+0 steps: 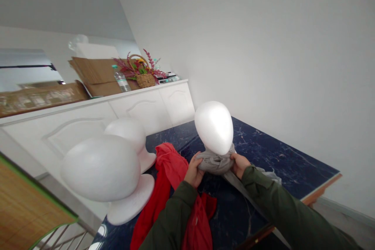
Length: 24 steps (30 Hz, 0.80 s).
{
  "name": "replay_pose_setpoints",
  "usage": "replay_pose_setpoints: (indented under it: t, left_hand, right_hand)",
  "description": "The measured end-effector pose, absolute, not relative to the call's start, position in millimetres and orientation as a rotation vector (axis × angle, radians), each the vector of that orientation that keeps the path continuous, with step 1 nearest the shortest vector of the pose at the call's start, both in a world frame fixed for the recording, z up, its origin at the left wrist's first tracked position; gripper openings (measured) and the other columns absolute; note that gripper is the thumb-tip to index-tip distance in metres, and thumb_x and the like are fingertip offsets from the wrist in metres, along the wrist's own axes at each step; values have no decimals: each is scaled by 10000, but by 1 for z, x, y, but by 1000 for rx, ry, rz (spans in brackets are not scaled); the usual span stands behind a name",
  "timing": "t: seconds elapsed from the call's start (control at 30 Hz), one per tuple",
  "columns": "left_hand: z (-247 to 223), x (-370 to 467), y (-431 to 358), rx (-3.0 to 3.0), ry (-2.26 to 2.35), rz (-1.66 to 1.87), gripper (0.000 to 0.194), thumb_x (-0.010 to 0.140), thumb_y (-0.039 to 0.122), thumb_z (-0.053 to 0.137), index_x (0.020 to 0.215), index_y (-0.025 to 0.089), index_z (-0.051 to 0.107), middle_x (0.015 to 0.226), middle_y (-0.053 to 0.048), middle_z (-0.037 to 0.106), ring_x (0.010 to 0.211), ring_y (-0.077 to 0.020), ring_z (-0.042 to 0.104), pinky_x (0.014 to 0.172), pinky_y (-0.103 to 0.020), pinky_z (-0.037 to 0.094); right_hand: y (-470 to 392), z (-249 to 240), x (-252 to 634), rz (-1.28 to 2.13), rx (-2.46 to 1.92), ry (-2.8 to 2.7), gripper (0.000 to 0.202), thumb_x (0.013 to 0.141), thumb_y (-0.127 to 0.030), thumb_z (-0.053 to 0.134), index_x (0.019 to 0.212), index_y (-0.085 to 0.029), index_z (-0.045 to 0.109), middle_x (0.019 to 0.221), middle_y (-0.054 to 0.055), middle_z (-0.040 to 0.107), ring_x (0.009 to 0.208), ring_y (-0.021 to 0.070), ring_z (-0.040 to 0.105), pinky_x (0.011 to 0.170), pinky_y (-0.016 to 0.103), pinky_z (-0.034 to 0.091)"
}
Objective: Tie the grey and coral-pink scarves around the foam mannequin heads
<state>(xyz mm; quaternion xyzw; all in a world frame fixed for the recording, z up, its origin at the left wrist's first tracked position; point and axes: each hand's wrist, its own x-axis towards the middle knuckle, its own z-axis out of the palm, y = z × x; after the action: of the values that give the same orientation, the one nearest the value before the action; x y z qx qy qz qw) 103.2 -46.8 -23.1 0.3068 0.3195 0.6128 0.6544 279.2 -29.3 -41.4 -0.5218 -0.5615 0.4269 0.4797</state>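
Observation:
A white foam mannequin head [214, 125] stands upright on the dark blue marbled table [281, 164]. Around its neck lies a bunched grey scarf [216, 163], with a tail hanging down toward the table's front edge. My left hand [194, 170] grips the scarf's left side, thumb on top. On the opposite side, my right hand [239, 164] pinches the scarf beside the neck. A red scarf [158, 199] and a coral one [172, 164] lie crumpled to the left, partly under my left forearm. The neck and base of the head are hidden by the scarf.
Two more white foam heads, a near one [101, 168] and a farther one [129, 133], stand at the table's left. Behind is a white cabinet [140, 105] bearing a bottle [121, 80], a flower basket [145, 80] and cardboard [96, 72]. A bamboo mat [32, 203] sits lower left.

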Motion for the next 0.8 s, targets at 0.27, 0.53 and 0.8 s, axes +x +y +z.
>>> replay_pose_setpoints:
  t: [0.27,0.53,0.8]
  left_hand:
    - [-29,98,-37,848,902,1521,383,565,257,654,915,139,550,818,-43,614,725,-176,588,668,-304,457]
    - [-35,83,-30,1008,1171,1748,323,583,216,625,872,162,493,723,10,560,690,-120,551,688,-255,417]
    - [-18,105,-64,1751,1096,1493,355,651,239,512,994,149,509,975,-68,557,923,-199,511,833,-354,387]
  right_hand:
    - [-25,-31,304,829,-1403,-1336,106,611,-277,412,570,-191,458,535,-5,505,555,142,485,537,244,372]
    - [-28,-25,329,389,-1484,-1348,197,604,-277,479,778,-191,515,570,-28,502,539,134,456,555,253,328]
    - [-13,-45,326,725,-1325,-1397,214,673,-272,402,723,-162,579,685,36,606,701,174,548,657,280,410]
